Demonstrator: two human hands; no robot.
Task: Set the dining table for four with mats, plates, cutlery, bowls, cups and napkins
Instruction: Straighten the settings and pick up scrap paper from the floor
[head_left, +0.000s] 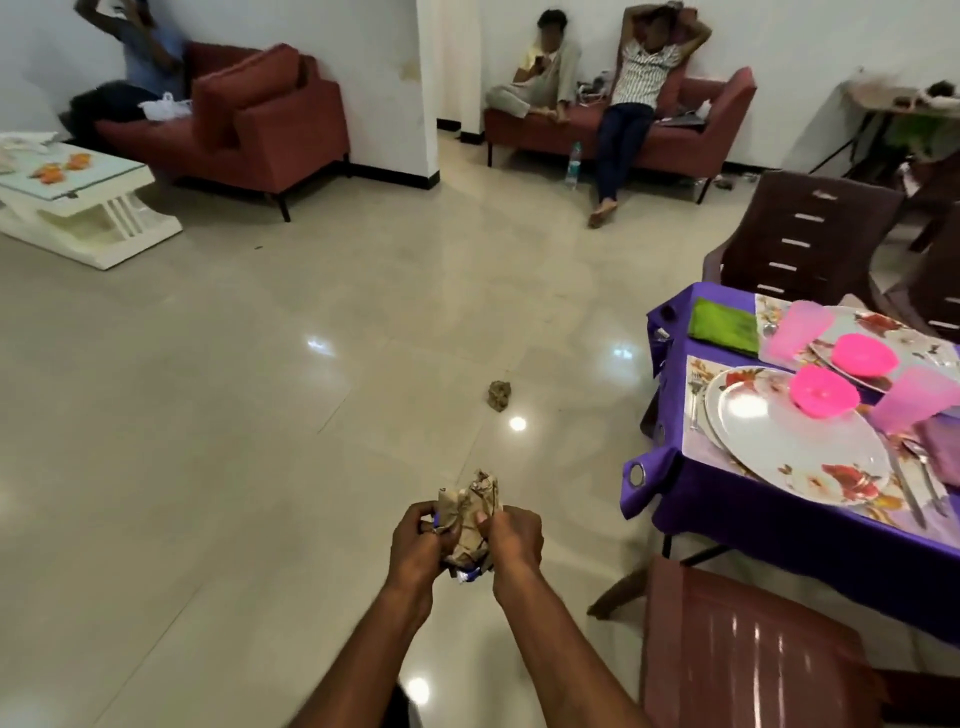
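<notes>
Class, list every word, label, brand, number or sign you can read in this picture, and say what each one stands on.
No text can be read anywhere in this view.
Clear plastic water bottle on the floor by the sofa: has a label, too small and blurred to read.
Crumpled brown paper wrapping held in both hands: blue and white patches show at its lower edge, no legible letters.

Cut off, covered and blurred

The dining table (779, 540) and its far plate (878, 325) run off the right edge; both hands cover much of the crumpled paper (470, 512); the side table (883, 101) clutter is blurred.
</notes>
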